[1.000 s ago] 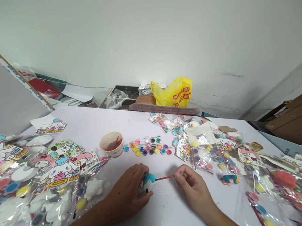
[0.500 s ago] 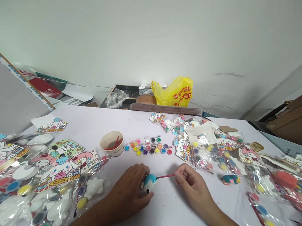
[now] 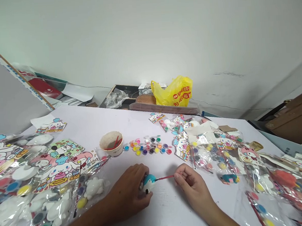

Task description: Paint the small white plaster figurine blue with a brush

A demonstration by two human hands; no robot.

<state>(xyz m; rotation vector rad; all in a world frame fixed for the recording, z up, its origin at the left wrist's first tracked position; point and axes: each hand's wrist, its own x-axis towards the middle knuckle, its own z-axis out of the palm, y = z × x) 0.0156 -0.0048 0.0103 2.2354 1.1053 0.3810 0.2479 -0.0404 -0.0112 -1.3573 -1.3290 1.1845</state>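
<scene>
A small white figurine (image 3: 149,186) with a blue-painted top is held on the table by my left hand (image 3: 131,189), its fingers closed around the left side and partly hiding it. My right hand (image 3: 192,185) pinches the end of a thin red paintbrush (image 3: 166,177). The dark brush tip meets the figurine's blue area on its right side. Beyond my hands lie several small paint pots (image 3: 151,149) in many colours. A paper cup (image 3: 112,144) with water and red brushes in it stands to their left.
Plastic packs (image 3: 59,204) of white figurines, paints and cartoon cards cover the table's left side. More packs (image 3: 205,157) lie on the right, near a small painted blue piece (image 3: 230,178). A yellow plastic bag (image 3: 175,92) sits behind the table by the wall.
The brush and figurine have barely shifted; the brush tip stays at the figurine's blue part. Both hands keep their holds.
</scene>
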